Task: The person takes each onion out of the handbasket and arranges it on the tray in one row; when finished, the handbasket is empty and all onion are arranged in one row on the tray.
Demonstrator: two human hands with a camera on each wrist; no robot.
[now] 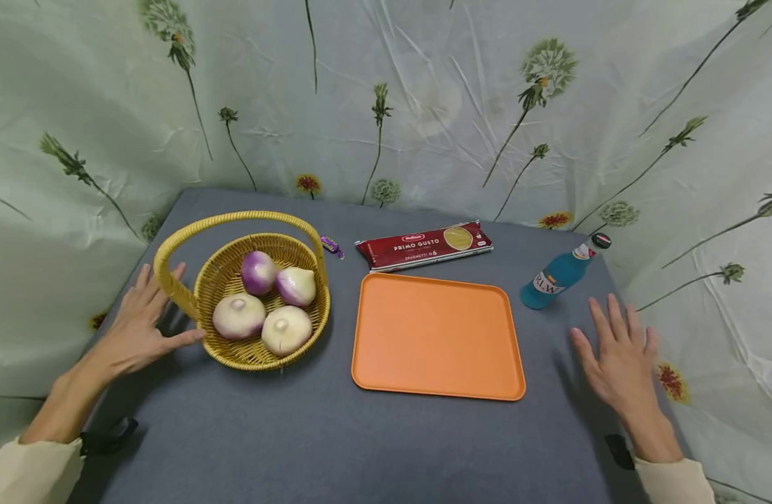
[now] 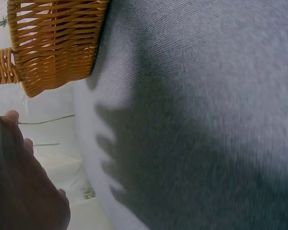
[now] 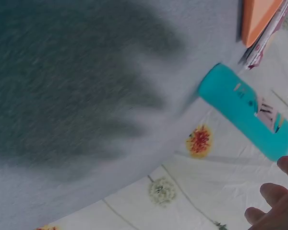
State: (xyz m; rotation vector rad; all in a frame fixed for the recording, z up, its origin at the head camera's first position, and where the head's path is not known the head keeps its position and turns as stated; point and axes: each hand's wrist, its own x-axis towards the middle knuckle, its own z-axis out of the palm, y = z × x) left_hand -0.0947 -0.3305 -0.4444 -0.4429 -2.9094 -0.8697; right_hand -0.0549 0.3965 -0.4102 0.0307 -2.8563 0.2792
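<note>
I've got the wicker basket [image 1: 247,308] center-left w/ four onions [image 1: 262,301] inside; orange tray [image 1: 436,336] mid-frame; left hand [image 1: 140,329] and right hand [image 1: 619,360] both fingers spread, grasping nothing.

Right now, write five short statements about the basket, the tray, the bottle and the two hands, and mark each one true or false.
1. The wicker basket holds four onions. True.
2. The orange tray has the pasta packet lying on it. False: the tray is bare, and the pasta packet lies on the table behind it.
3. The right hand grips the blue bottle. False: its fingers are spread and hold nothing; the blue bottle stands apart from it, nearer the backdrop.
4. The left hand is open beside the basket, by its handle. True.
5. The bottle has no cap. False: a dark cap sits on its neck.
</note>
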